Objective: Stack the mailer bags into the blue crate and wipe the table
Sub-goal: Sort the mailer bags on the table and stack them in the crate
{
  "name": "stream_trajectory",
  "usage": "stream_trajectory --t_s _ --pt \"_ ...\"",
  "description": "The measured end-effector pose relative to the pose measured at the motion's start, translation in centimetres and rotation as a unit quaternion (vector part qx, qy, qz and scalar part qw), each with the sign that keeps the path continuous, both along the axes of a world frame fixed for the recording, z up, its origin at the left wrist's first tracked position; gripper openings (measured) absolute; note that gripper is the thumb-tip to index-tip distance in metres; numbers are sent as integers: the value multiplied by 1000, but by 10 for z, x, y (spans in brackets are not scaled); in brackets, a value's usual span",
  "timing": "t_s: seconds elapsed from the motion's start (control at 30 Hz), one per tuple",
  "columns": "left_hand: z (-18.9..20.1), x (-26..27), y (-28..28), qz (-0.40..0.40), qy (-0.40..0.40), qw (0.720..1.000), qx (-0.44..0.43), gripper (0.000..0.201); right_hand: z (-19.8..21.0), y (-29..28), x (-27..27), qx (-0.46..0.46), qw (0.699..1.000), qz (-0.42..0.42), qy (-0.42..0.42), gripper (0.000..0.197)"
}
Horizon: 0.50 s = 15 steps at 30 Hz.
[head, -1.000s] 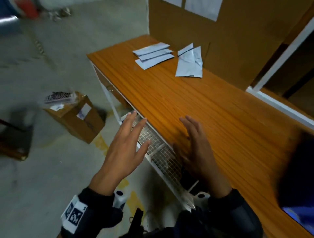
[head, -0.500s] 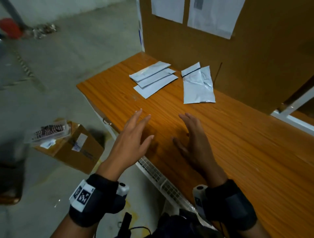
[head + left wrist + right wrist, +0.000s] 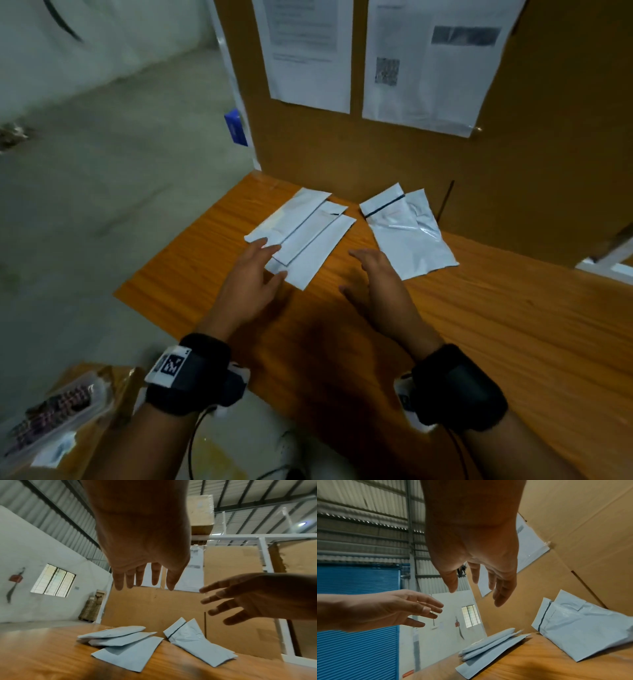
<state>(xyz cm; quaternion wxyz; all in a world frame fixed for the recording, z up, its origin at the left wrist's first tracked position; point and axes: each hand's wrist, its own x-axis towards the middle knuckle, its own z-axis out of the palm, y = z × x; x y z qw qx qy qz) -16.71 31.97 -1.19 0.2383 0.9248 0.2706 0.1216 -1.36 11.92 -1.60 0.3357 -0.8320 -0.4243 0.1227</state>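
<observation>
Three narrow white mailer bags (image 3: pixel 305 233) (image 3: pixel 123 642) (image 3: pixel 489 646) lie overlapping near the far left corner of the wooden table (image 3: pixel 479 325). To their right lies a wider crinkled mailer bag (image 3: pixel 407 236) (image 3: pixel 197 642) (image 3: pixel 580 630) with a dark strip. My left hand (image 3: pixel 257 274) (image 3: pixel 142 574) hovers open just above the near edge of the overlapping bags. Beside the wider bag, my right hand (image 3: pixel 373 274) (image 3: pixel 481 582) is open with fingers spread and holds nothing. The blue crate is out of sight.
A tall cardboard wall (image 3: pixel 513 154) with two printed sheets (image 3: pixel 308 51) stands against the table's far edge. A cardboard box (image 3: pixel 85 411) with a clear packet on top sits on the floor at lower left. Bare tabletop stretches to the right.
My view has swung up and closer to the table's far end. Both open hands have moved forward over the table toward the mailer bags.
</observation>
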Motion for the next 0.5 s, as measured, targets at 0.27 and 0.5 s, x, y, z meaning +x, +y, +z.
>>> stream_trajectory --t_s 0.27,0.5 --pt "-28 77 169 5 65 994 -90 32 -10 117 22 15 978 -129 161 59" --pt "-51 149 220 0 51 985 -163 24 -55 177 51 78 878 -302 364 41"
